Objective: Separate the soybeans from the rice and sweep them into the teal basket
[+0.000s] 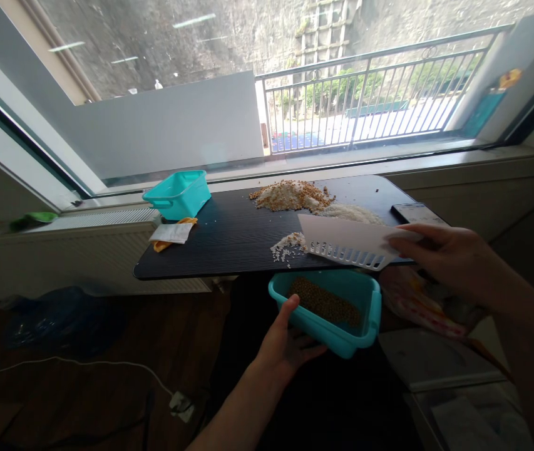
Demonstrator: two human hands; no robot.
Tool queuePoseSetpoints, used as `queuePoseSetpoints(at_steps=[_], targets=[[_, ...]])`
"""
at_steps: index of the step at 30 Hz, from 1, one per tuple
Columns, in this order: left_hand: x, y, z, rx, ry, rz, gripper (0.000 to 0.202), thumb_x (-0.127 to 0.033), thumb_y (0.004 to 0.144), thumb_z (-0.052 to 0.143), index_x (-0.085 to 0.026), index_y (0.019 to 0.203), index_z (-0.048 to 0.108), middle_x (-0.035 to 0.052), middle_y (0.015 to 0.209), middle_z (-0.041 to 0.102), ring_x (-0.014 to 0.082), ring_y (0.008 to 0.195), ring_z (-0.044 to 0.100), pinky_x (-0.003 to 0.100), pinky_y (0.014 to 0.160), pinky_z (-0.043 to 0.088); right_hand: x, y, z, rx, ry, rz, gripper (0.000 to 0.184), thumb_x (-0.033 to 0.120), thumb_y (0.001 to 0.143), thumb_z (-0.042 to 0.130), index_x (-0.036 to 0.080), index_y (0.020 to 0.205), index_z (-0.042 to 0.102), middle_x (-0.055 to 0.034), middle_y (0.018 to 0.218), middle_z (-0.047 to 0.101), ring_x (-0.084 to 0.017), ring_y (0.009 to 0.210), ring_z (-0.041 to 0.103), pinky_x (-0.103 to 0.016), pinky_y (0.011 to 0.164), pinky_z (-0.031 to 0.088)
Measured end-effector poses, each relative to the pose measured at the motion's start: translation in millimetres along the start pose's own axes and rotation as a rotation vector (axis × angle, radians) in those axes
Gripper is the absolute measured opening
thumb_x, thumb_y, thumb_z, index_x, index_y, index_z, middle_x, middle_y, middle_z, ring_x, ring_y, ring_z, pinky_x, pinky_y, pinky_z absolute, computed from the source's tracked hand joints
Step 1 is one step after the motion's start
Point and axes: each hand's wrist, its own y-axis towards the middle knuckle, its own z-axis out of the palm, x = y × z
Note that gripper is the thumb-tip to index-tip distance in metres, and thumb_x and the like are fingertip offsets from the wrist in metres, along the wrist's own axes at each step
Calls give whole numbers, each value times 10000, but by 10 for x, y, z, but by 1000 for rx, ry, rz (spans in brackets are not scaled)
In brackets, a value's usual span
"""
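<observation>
My left hand [285, 347] grips the near side of a turquoise basket [346, 341], thumb over the rim and fingers underneath. Brown beans or grains [325, 304] lie in that basket, which is held just below the table's front edge. In my right hand [449, 247] is a white plastic scoop with slots [346, 237], held by its right end over the table. Left of the scoop's tip lies a small scatter of white grains [288, 246]. Behind it sit a mixed brown and white pile [290, 195] and a spread of white rice-like grains [354, 213].
A second turquoise basket [182, 195] stands at the left of the black table [233, 244], with a folded paper and orange cloth [173, 233] before it. A phone-like dark slab [417, 213] lies at right. A power strip [181, 406] and cable are on the floor.
</observation>
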Motion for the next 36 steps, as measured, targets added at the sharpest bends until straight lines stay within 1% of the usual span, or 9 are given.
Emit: queuePoseSetpoints(at_steps=[3, 5, 11, 18, 23, 26, 30, 33, 36], targets=[[-2, 0, 2, 2, -2, 2, 622, -531, 855, 541, -149, 1341, 468, 198, 1325, 521, 365, 1195, 548, 481, 906, 522, -71, 46, -14, -91, -53, 17, 508, 615, 597, 622, 208, 873, 749, -28, 684, 691, -208, 620, 588, -333, 552, 436], [-7, -3, 9, 6, -2, 3, 628, -529, 855, 546, -149, 1347, 462, 196, 1332, 519, 361, 1186, 554, 479, 906, 523, -83, 74, -21, -110, -49, 7, 513, 617, 606, 617, 210, 890, 748, -26, 679, 683, -210, 642, 590, -337, 577, 439], [-12, -20, 17, 4, 12, 4, 626, -529, 861, 538, -147, 1351, 458, 199, 1332, 519, 366, 1189, 553, 475, 890, 529, 17, 116, 2, -62, -70, -2, 549, 649, 578, 590, 186, 828, 747, -51, 702, 692, -206, 632, 574, -352, 593, 427], [-2, 1, 15, -6, -6, -1, 650, -531, 853, 555, -138, 1359, 445, 205, 1321, 538, 359, 1171, 571, 477, 886, 538, -3, 3, -47, -99, -39, -32, 494, 610, 612, 624, 215, 880, 753, -39, 742, 715, -204, 656, 601, -342, 602, 431], [-6, 3, 15, 4, -2, -6, 632, -533, 847, 559, -147, 1339, 467, 203, 1330, 530, 370, 1184, 560, 480, 884, 539, 75, -44, -45, -74, 2, -63, 438, 573, 591, 622, 206, 796, 746, -40, 738, 720, -195, 646, 597, -332, 596, 439], [-8, 1, 15, -5, 0, -4, 639, -536, 846, 558, -135, 1336, 465, 209, 1330, 526, 371, 1187, 557, 477, 882, 540, 84, -69, -34, -59, -24, -41, 435, 582, 585, 617, 217, 784, 746, -26, 681, 703, -187, 601, 581, -328, 565, 435], [-3, 10, 9, -6, -2, -4, 640, -536, 846, 557, -144, 1342, 454, 200, 1306, 545, 365, 1176, 569, 475, 882, 541, 64, -149, -57, 11, -11, -4, 433, 602, 580, 607, 233, 761, 744, -21, 644, 686, -180, 542, 563, -318, 500, 422], [2, 11, 5, -7, 3, 0, 643, -539, 842, 560, -154, 1346, 454, 196, 1309, 543, 371, 1174, 570, 486, 884, 539, 75, -171, -67, -13, 15, -12, 424, 601, 589, 625, 233, 764, 740, -26, 683, 701, -186, 571, 585, -313, 508, 438], [1, 2, 6, -3, -5, 0, 654, -532, 843, 563, -144, 1355, 445, 203, 1328, 528, 367, 1178, 567, 482, 885, 542, 110, -115, -21, -44, 16, -66, 439, 607, 610, 631, 225, 798, 739, -23, 695, 703, -189, 609, 595, -314, 548, 450]])
